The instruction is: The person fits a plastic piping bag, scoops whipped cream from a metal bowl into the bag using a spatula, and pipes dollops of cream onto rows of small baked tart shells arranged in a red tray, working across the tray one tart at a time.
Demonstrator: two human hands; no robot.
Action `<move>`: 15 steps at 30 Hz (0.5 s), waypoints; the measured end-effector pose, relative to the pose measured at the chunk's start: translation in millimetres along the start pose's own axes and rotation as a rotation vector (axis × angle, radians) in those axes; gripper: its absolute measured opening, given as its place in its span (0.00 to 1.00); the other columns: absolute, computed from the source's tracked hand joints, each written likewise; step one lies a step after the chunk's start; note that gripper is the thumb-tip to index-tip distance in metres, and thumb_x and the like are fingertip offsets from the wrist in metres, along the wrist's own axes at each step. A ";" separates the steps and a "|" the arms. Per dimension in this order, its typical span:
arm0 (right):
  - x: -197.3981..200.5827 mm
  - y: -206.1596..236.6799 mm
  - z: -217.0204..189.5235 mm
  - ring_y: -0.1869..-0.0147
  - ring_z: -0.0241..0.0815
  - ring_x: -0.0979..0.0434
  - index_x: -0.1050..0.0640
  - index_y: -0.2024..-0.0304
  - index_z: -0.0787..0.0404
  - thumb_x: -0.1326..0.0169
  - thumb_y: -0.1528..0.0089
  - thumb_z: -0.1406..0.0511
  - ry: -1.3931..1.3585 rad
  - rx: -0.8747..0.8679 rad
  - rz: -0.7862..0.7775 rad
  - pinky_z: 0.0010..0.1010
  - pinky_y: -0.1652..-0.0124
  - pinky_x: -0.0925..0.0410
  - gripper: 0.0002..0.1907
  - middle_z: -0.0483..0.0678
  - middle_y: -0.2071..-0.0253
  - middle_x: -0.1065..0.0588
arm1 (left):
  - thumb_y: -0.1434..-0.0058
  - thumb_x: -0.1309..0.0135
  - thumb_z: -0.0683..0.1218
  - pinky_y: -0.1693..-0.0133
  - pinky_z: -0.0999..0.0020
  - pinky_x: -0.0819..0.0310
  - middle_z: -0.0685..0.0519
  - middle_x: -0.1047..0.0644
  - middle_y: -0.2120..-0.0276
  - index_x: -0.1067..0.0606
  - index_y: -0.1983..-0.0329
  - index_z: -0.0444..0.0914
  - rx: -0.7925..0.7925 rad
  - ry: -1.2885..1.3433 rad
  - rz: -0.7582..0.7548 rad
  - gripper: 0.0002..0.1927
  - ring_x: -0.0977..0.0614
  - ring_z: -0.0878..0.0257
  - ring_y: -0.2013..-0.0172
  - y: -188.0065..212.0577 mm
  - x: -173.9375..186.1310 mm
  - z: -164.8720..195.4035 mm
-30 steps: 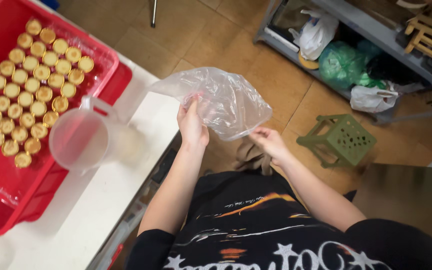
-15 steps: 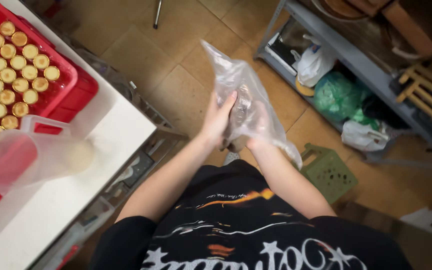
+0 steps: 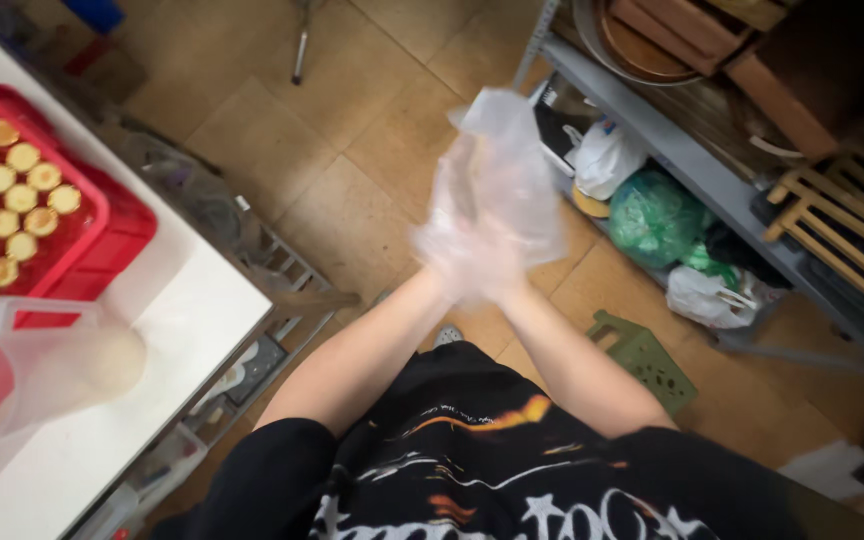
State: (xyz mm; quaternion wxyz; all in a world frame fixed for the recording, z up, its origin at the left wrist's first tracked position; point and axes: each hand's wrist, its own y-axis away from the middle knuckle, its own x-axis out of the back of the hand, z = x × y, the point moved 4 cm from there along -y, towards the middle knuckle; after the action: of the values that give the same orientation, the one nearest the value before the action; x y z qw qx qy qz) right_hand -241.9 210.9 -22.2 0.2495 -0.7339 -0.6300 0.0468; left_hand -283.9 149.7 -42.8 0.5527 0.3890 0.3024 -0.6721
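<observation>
A white table [image 3: 167, 330] fills the left side, and a grey metal shelf rack [image 3: 712, 185] runs along the right over a tan tiled floor [image 3: 352, 110]. On the table, a red crate [image 3: 102, 225] sits toward the far left edge, filled with rows of small round golden pastries [image 3: 2, 195]; a clear plastic jug [image 3: 37, 370] stands blurred at the table's near left edge, just in front of the crate. Under the rack lie a green bag [image 3: 652, 215] and white bags [image 3: 607, 155], with a small green stool [image 3: 647, 355] on the floor near the rack's foot. Out over the floor, well apart from the table's right edge, a clear plastic bag [image 3: 497, 180] is held up at chest height. The left hand [image 3: 452, 255] and right hand [image 3: 517, 255] are pressed close together with the bag between and over them, both gripping its lower part; motion blur hides the fingers, so how tightly each is curled cannot be told
</observation>
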 end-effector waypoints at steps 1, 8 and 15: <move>2.4 -10.1 -2.5 0.21 0.53 0.45 0.31 0.38 0.60 0.49 0.33 0.60 0.024 0.041 -0.009 0.47 0.26 0.49 0.22 0.54 0.29 0.36 | 0.24 0.57 0.59 0.37 0.58 0.34 0.46 0.31 0.34 0.38 0.27 0.33 0.063 0.001 0.013 0.33 0.28 0.53 0.37 -0.9 -0.4 -6.7; -7.1 -2.2 -1.4 0.21 0.61 0.44 0.22 0.52 0.61 0.42 0.38 0.61 0.357 0.310 -0.439 0.56 0.26 0.49 0.15 0.55 0.35 0.28 | 0.25 0.58 0.59 0.43 0.54 0.31 0.48 0.28 0.40 0.35 0.31 0.36 0.459 0.042 -0.004 0.28 0.27 0.51 0.41 -75.1 33.0 -17.4; 14.3 -27.9 93.5 0.56 0.35 0.27 0.17 0.59 0.64 0.51 0.25 0.58 -0.100 -0.615 -0.342 0.34 0.54 0.31 0.18 0.48 0.62 0.22 | 0.25 0.60 0.59 0.48 0.51 0.29 0.49 0.26 0.47 0.32 0.35 0.40 0.370 -0.102 0.455 0.25 0.25 0.49 0.46 -158.9 127.1 44.8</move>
State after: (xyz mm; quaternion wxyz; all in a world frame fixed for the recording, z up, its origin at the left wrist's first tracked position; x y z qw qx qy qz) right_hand -300.0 255.4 -88.2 -0.0101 -0.6555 -0.7398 -0.1515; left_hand -458.8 80.5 -132.5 0.6231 0.5068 0.0516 -0.5934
